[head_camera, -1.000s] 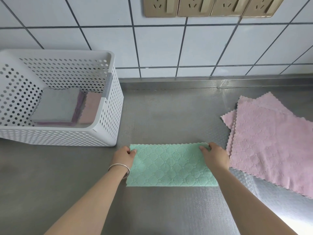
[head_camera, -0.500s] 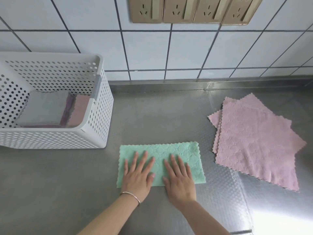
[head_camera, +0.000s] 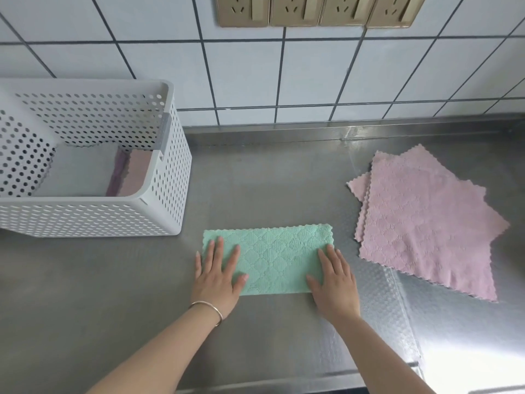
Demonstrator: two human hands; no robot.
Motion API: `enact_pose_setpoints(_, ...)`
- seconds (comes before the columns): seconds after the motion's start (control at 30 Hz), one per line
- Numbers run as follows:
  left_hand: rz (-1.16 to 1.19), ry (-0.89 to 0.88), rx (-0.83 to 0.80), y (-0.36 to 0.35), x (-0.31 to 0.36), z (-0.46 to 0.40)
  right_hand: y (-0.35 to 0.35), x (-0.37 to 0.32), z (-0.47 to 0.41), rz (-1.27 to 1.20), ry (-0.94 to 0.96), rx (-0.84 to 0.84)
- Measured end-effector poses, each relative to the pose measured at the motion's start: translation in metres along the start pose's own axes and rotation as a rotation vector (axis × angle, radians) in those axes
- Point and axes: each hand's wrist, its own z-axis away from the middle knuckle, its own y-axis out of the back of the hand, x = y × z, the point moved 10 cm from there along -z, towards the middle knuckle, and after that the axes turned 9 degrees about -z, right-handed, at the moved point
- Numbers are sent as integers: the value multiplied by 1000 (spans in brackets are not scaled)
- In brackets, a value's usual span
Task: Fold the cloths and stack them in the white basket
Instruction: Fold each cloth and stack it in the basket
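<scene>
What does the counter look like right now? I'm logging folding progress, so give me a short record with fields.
surface: steel counter
in work: green cloth, folded to a rectangle, flat
left hand: flat on cloth's left end
right hand: flat on cloth's right end
waiting: pink cloths, unfolded, right of green cloth
white basket: holds folded cloths

1 white perforated basket point(head_camera: 159, 220) on the worktop point(head_camera: 85, 294). 1 green cloth point(head_camera: 275, 257), folded to a strip. 2 pink cloths point(head_camera: 426, 223), unfolded and overlapping, the lower one showing only at its edges. Folded cloths inside the basket: at least 3 visible, 1 grey point(head_camera: 82, 172), 1 purple point(head_camera: 118, 174), 1 pink point(head_camera: 135, 173); exact number of layers unclear. 2 hands: left hand point(head_camera: 217, 278), right hand point(head_camera: 335, 285). 1 bracelet point(head_camera: 208, 308). 4 wall sockets point(head_camera: 318, 9) in a row, cut off by the top edge.
</scene>
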Motion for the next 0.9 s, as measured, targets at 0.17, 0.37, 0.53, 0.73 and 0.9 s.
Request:
enact_pose_setpoints(0.17, -64, -187, 89, 34, 53, -4, 38, 25, 0, -571, -342, 239)
enact_pose_setpoints(0.37, -146, -365, -18, 27, 99, -14, 23, 47, -11, -701, -625, -48)
enact_pose_setpoints(0.53, -127, -374, -72, 17, 99, -17, 20, 46, -5, -631, -625, -188)
enact_pose_setpoints(0.73, -45, -324, -166, 24, 99, -18, 31, 34, 1, -591, -501, -66)
enact_pose_setpoints(0.9, 469, -139, -37, 76, 91, -18, 62, -12, 8, -305, -298, 173)
